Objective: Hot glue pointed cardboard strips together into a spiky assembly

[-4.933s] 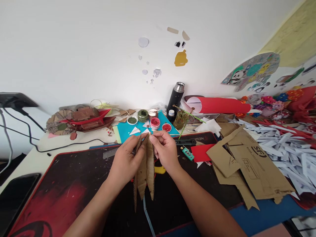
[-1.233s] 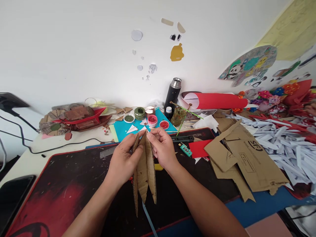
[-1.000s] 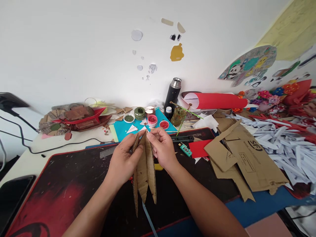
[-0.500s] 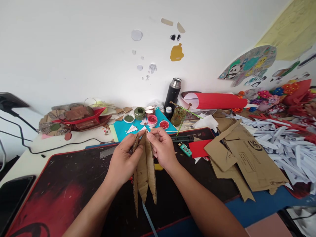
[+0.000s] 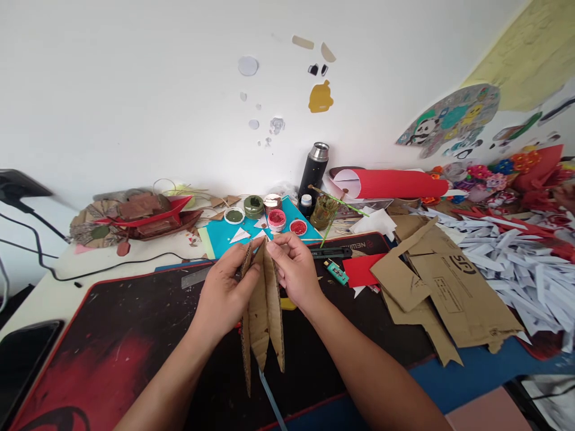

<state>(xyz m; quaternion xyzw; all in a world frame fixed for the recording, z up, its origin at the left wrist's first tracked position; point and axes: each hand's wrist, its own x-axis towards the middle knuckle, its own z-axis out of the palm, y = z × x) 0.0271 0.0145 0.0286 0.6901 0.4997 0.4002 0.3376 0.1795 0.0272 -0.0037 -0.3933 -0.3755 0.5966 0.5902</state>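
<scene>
A boat-like piece of cut cardboard (image 5: 259,311) hangs upright over the dark mat (image 5: 148,323), its long pointed strips spread apart at the lower end. My left hand (image 5: 227,290) is closed on its left side, with the thumb across the middle strip. At the upper tip, my right hand (image 5: 294,266) pinches the right strip between thumb and fingers. The fingertips of both hands are close together there, partly hidden by the cardboard. A thin blue strip (image 5: 272,400) shows below the lower point.
Open paint pots (image 5: 277,220) stand on blue paper behind my hands, near a black thermos (image 5: 313,173) and a glass jar (image 5: 324,211) with brushes. Cardboard sheets (image 5: 453,299) and white paper strips (image 5: 530,269) lie right. A phone (image 5: 27,365) lies left.
</scene>
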